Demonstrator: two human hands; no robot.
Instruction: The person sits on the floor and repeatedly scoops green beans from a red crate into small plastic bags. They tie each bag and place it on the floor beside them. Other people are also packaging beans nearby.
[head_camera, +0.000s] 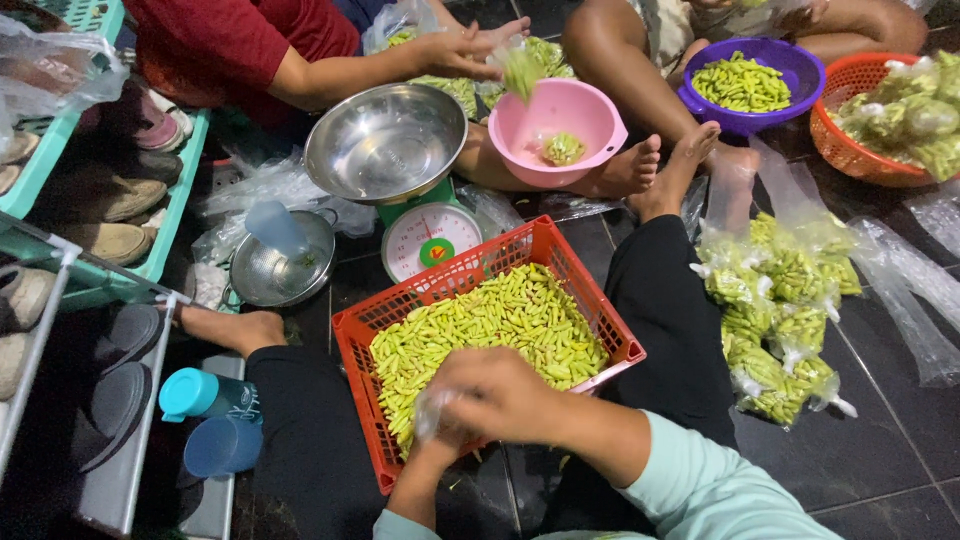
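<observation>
In front of you, a steel bowl (385, 140) sits on a green kitchen scale (428, 236). Just left of the scale, a smaller steel bowl (280, 262) lies on the dark floor (880, 440). At the far edge of the floor, a pink bowl (580, 115) holds a few chilies, and a purple colander (790, 62) and an orange basket (850, 140) stand to its right. Filled clear bags (780, 330) lie on the floor at your right. At your left you see a shoe rack (60, 200) and a teal-capped bottle (205, 393).
</observation>
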